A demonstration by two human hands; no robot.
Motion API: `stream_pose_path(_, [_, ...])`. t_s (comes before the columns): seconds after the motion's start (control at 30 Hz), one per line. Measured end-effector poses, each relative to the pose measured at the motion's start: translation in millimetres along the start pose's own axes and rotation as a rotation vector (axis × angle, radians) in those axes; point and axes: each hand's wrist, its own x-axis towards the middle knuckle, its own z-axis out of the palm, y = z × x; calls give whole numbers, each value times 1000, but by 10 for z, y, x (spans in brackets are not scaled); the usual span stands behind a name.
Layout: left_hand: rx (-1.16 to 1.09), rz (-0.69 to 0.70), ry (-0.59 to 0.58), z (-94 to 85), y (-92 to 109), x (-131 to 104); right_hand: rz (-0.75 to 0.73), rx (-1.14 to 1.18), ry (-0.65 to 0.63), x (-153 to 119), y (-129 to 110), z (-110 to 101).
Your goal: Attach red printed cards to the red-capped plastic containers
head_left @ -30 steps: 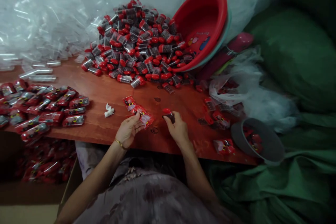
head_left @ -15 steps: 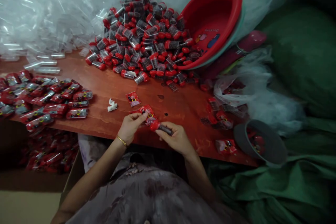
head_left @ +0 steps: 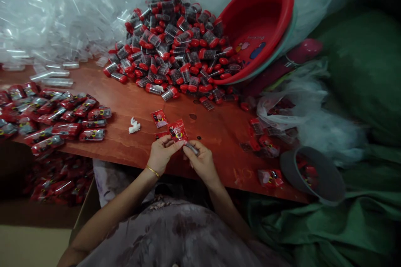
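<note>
My left hand (head_left: 163, 153) pinches a red printed plastic packet (head_left: 178, 130) by its near end, just above the table's front edge. Closed around a dark, clear-walled tube (head_left: 192, 147) is my right hand (head_left: 200, 160), touching the fingers of the left. The tube's red cap is hidden; whether it sits inside the packet I cannot tell. Beyond the hands lies another red packet (head_left: 159, 118), flat on the table, and a further one (head_left: 161, 135) shows partly behind my left fingers. A crumpled white scrap (head_left: 134, 125) rests to their left.
A heap of red-capped tubes (head_left: 175, 46) spills from a tipped red basin (head_left: 272, 16). Filled packets (head_left: 67, 129) cover the table's left side, with clear empty sleeves (head_left: 56, 82) behind. At right stand a grey bowl (head_left: 328, 183) and plastic bags (head_left: 326, 129).
The tube's red cap, visible before at the packet's near end, is now out of sight. My hands have come closer together, and the packet stands more upright and flatter toward me.
</note>
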Motion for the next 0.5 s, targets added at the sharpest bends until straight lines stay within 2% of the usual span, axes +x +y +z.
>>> stream_pose_path(0.07, [-51,-18,41,21,-35,2,-1,15,64,5,30,59])
stream_pose_path(0.2, [-100,-63,72,62,-123,-6,64,97,51,16,39,88])
stream_pose_path(0.3, [-110,-36,95,68,-144,0,-2,-3,124,31,-4,56])
stream_pose_path(0.37, [-101,-40,76,54,-120,20,-30,-51,81,36,-19,45])
stream_pose_path(0.43, [-66,-63,28,39,-88,45,12,-5,-10,33,3,59])
stream_pose_path(0.5, [-36,-95,-2,33,-76,60,57,76,-20,24,60,95])
